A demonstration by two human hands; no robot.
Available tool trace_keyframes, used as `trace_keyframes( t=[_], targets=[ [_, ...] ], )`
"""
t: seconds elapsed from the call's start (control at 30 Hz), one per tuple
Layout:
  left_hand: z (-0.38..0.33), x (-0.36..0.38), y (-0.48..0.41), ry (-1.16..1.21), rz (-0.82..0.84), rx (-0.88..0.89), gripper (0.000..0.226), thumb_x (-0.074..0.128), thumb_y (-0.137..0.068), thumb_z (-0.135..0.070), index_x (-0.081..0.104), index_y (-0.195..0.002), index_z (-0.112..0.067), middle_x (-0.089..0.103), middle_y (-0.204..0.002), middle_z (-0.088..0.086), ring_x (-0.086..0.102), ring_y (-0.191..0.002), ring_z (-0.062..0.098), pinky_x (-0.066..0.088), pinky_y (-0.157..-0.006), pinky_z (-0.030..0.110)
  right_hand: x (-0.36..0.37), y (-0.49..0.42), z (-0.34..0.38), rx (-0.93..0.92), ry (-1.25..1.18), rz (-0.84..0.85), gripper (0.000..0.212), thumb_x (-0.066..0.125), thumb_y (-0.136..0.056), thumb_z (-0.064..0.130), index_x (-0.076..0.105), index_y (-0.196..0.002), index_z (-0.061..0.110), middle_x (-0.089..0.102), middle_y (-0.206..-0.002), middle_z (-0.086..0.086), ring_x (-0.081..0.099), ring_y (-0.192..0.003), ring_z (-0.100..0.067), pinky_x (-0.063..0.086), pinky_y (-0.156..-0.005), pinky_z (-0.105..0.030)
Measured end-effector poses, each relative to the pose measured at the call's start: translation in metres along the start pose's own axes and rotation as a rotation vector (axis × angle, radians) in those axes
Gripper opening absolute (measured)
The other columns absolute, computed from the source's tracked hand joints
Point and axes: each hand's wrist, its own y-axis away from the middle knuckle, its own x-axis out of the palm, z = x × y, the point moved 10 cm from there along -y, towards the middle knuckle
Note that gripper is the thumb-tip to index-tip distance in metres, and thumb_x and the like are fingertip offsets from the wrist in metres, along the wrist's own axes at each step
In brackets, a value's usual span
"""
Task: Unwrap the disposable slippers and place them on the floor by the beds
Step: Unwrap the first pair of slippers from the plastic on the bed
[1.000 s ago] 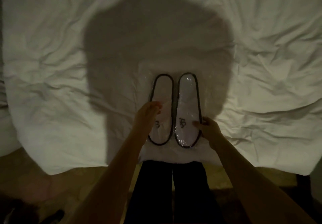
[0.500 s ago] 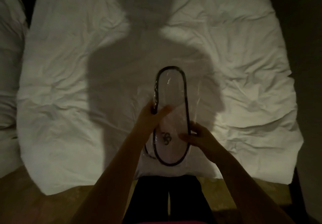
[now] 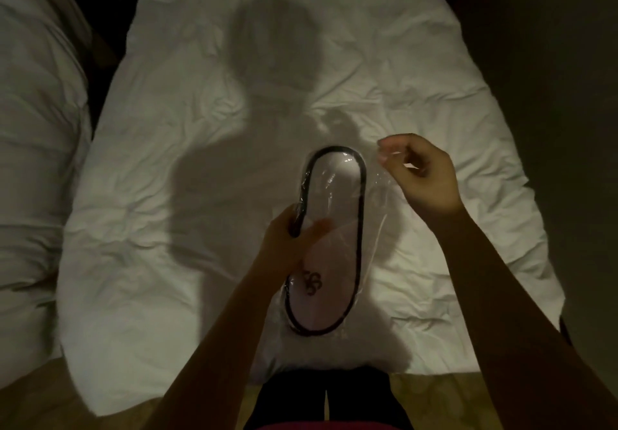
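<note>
A pair of white disposable slippers (image 3: 337, 205) with black trim and a dark logo, stacked one on the other, hangs above the white bed (image 3: 187, 162) inside a clear plastic wrapper (image 3: 379, 192). My left hand (image 3: 291, 239) grips the slippers at their left edge, thumb across the top. My right hand (image 3: 423, 172) is raised to the right of the slippers' toe end, fingers pinched on a stretched corner of the wrapper. The wrapper pulls away from the slippers' right side.
A second white bed (image 3: 36, 149) lies at the left, with a dark gap (image 3: 100, 32) between the beds. Tan floor (image 3: 40, 403) shows along the bottom edge. My dark trousers (image 3: 327, 396) stand against the bed's foot. Dark wall at the right.
The slippers lay side by side on the bed, then were lifted as a stack. My right hand has left the heel end and risen to the right, pulling the wrapper outward.
</note>
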Motion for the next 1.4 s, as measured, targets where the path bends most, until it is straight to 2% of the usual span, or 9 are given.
trace_keyframes(
  t=[0.3,0.47,0.57,0.67,0.9,1.0,1.13,1.27,1.4],
  targets=[
    [0.019,-0.003,0.008,0.02,0.065,-0.022,0.032,0.076,-0.074,-0.036,0.067,-0.1,-0.02,0.074,-0.094,0.005,0.072,-0.086,0.019,0.06,-0.076,0.034,-0.025,-0.008,-0.002,0.014,0.108,-0.315,0.014,0.066,-0.079,0.024,0.066,-0.079,0.01,0.07,-0.083,-0.009,0.065,-0.075,-0.026,0.054,-0.074,-0.044],
    [0.016,-0.004,0.008,-0.033,0.077,0.0,0.029,0.075,-0.074,-0.038,0.066,-0.097,-0.023,0.073,-0.093,0.003,0.071,-0.081,0.012,0.059,-0.07,0.025,0.001,0.003,0.052,-0.443,0.679,-0.176,0.016,0.064,-0.079,0.012,0.067,-0.093,0.018,0.069,-0.094,-0.001,0.059,-0.088,-0.022,0.046,-0.081,-0.033],
    [0.015,-0.004,0.008,-0.021,0.073,0.006,0.026,0.076,-0.073,-0.036,0.066,-0.092,-0.022,0.073,-0.087,0.001,0.068,-0.069,0.001,0.056,-0.064,0.019,0.035,-0.003,0.033,-0.219,0.501,0.245,0.02,0.074,-0.076,0.023,0.072,-0.096,0.022,0.071,-0.092,0.002,0.064,-0.078,-0.017,0.052,-0.079,-0.037],
    [0.015,-0.006,0.008,-0.047,0.064,0.016,0.027,0.075,-0.073,-0.036,0.066,-0.093,-0.02,0.072,-0.086,0.0,0.067,-0.072,0.003,0.053,-0.061,0.015,0.053,0.003,0.018,-0.085,0.518,0.418,0.035,0.079,-0.07,0.035,0.071,-0.102,0.023,0.067,-0.102,0.007,0.066,-0.075,-0.015,0.054,-0.075,-0.032],
    [0.017,-0.008,0.005,-0.018,0.093,0.023,0.026,0.075,-0.073,-0.039,0.065,-0.092,-0.024,0.072,-0.092,0.004,0.068,-0.082,0.013,0.056,-0.073,0.029,0.069,0.012,-0.015,0.099,0.386,0.474,0.025,0.077,-0.075,0.028,0.068,-0.092,0.011,0.071,-0.091,-0.01,0.066,-0.085,-0.025,0.053,-0.083,-0.045],
    [0.026,-0.007,0.002,0.03,0.129,-0.011,0.029,0.075,-0.073,-0.038,0.065,-0.097,-0.025,0.073,-0.095,0.002,0.07,-0.086,0.016,0.058,-0.079,0.034,0.054,0.004,-0.012,0.171,0.06,0.298,0.011,0.075,-0.077,0.016,0.065,-0.078,0.011,0.068,-0.081,-0.008,0.065,-0.077,-0.02,0.052,-0.076,-0.038],
    [0.028,-0.002,0.008,0.138,0.152,-0.018,0.013,0.071,-0.08,-0.014,0.063,-0.088,-0.019,0.074,-0.069,-0.007,0.069,-0.064,0.005,0.054,-0.063,0.021,0.025,-0.016,-0.008,0.198,-0.187,0.048,0.034,0.075,-0.077,0.026,0.063,-0.088,-0.005,0.066,-0.087,-0.011,0.065,-0.085,-0.022,0.052,-0.08,-0.04],
    [0.022,-0.003,0.006,0.129,0.121,0.031,0.014,0.07,-0.08,-0.016,0.062,-0.087,-0.026,0.074,-0.068,-0.015,0.069,-0.066,0.0,0.056,-0.067,0.019,0.037,-0.007,-0.026,0.324,-0.086,0.173,0.024,0.069,-0.083,0.03,0.067,-0.104,0.02,0.073,-0.103,0.0,0.07,-0.098,-0.016,0.056,-0.086,-0.032],
    [0.022,-0.002,0.003,0.096,0.139,0.032,0.015,0.071,-0.079,-0.023,0.061,-0.088,-0.029,0.074,-0.069,-0.016,0.07,-0.069,0.0,0.057,-0.07,0.018,0.051,0.012,-0.042,0.361,-0.002,0.393,0.041,0.071,-0.082,0.021,0.063,-0.121,0.012,0.072,-0.111,-0.004,0.069,-0.101,-0.015,0.056,-0.086,-0.03]
  ],
)
